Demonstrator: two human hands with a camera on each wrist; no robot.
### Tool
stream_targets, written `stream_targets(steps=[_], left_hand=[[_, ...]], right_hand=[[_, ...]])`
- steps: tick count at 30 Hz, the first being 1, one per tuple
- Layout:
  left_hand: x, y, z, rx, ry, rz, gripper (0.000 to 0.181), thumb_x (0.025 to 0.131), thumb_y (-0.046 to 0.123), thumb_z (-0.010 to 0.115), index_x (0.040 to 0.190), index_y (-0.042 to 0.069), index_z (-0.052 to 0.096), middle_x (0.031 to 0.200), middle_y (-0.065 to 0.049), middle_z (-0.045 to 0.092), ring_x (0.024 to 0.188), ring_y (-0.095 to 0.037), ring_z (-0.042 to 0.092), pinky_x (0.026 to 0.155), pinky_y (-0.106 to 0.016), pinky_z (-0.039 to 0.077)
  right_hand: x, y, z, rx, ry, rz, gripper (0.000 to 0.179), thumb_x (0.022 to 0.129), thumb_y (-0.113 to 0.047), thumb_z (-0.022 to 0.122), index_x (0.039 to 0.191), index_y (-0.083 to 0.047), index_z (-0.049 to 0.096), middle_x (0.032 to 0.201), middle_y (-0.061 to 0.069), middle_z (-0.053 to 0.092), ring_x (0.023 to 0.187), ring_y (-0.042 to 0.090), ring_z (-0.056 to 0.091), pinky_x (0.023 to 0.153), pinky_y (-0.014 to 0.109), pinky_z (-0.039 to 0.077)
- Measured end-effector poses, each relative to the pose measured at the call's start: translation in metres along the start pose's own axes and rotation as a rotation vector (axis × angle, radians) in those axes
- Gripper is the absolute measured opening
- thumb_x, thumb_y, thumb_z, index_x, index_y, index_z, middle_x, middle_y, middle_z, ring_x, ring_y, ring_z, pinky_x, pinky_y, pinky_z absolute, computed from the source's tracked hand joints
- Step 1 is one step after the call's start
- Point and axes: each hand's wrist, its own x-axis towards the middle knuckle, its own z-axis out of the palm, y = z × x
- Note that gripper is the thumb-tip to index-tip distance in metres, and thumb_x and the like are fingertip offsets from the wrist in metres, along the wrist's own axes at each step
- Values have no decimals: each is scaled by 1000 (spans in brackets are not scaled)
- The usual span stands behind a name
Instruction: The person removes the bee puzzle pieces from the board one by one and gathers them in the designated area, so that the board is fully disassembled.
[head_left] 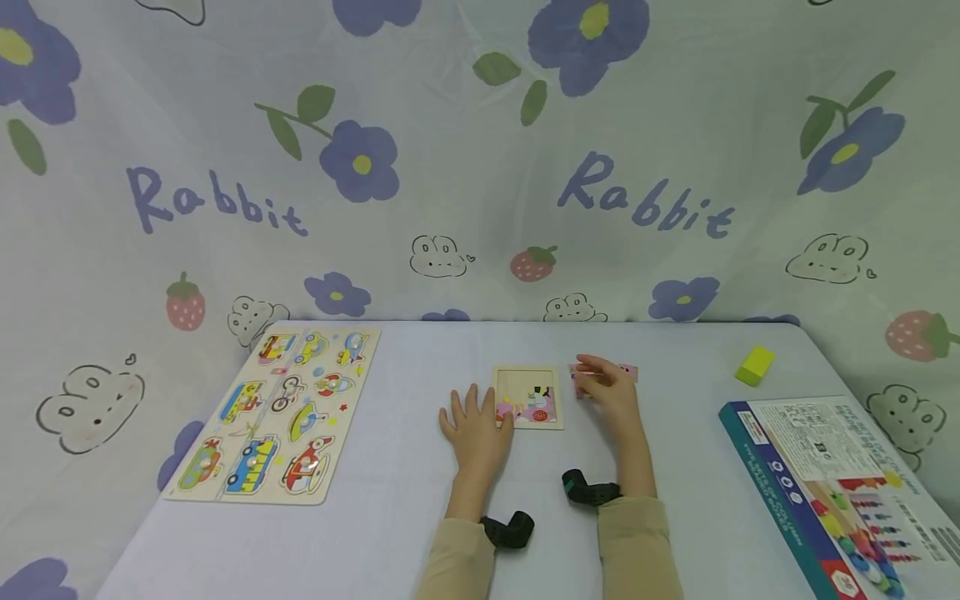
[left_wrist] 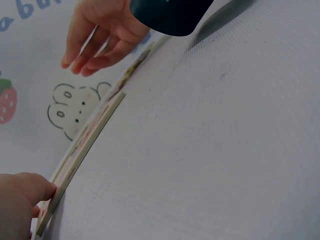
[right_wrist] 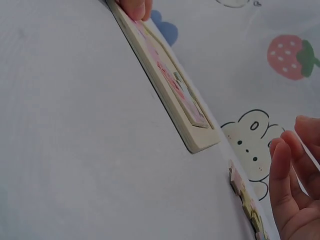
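A small square wooden puzzle tray [head_left: 525, 426] lies mid-table, its lower part filled with pink picture pieces [right_wrist: 167, 70]. My left hand [head_left: 480, 429] is at its lower left corner, fingers spread, with the thumb touching the near edge, as the left wrist view also shows. Right of the tray, loose pink puzzle pieces [head_left: 628, 372] lie on the table. Over them hovers my right hand [head_left: 609, 392], fingers loosely bent and nothing between them; it partly hides the pieces in the head view. From the side, in the right wrist view, those pieces [right_wrist: 245, 200] lie below the fingers.
On the left lies a wooden vehicle puzzle board [head_left: 341, 417]. A yellow block [head_left: 754, 366] sits at the back right, behind a large toy box [head_left: 840, 492]. Both wrists wear black cameras [head_left: 510, 530]. A printed curtain [head_left: 465, 167] hangs behind the table.
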Motion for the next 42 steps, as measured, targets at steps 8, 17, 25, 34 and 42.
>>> stream_targets(steps=[8,17,25,34,42], left_hand=[[0,0,0,3,1,6,48,85,31,61,125,5,56,137,-19,42,132,-46,22,100,-64,10],[-1,-1,2,-7,9,10,48,84,30,62,124,5,57,136,-20,43,131,-47,23,99,-64,9],[0,-1,0,-5,4,7,48,85,31,61,125,5,56,137,-19,42,132,-46,22,100,-63,9],[0,-1,1,1,0,4,48,85,32,61,125,6,57,136,-19,43,132,-46,23,100,-63,10],[0,-2,2,7,-20,-5,49,86,33,60,127,7,56,138,-18,42,133,-45,21,101,-63,9]], right_hand=[[0,1,6,-24,-32,5,35,86,-9,63,121,-2,59,112,16,60,85,10,60,70,22,52],[0,2,15,-109,-116,8,34,85,-8,63,119,-4,60,110,15,61,86,17,60,72,23,51],[-3,-5,20,-160,-176,-12,36,83,-4,64,119,-1,60,108,18,62,98,28,57,77,25,46],[0,5,25,-269,-206,-44,36,81,-5,67,117,-8,63,105,10,65,92,21,60,80,32,47],[0,8,29,-430,-256,-64,39,78,-8,70,116,-12,64,83,3,57,75,17,48,66,30,38]])
